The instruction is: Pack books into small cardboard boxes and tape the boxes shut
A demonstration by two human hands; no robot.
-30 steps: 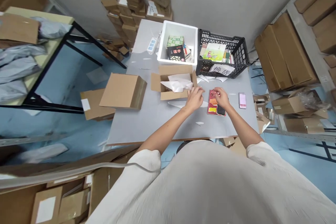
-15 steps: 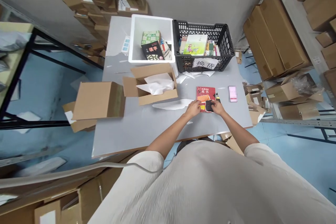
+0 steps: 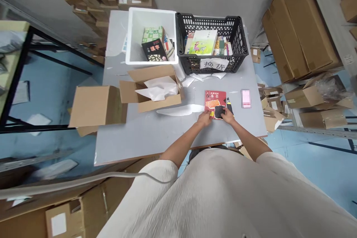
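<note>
A red book with orange, yellow and black patches on its cover lies face up near the front right of the table. My left hand grips its lower left corner, fingers closed on the edge. At the lower right, my right hand has its fingers closed on the book's other edge. A dark item with a bit of yellow pokes out beside the book, just above my right hand; I cannot make out what it is. Farther right lies a pink-screened phone.
An open cardboard box holding white paper stands left of the book, beside a closed carton over the table's left edge. Behind are a white bin and a black crate with books. Shelved cartons line the right.
The view has shifted slightly, so the table's contents appear farther left. Both hands stay on the book, and a little more of the dark item shows beside it.
</note>
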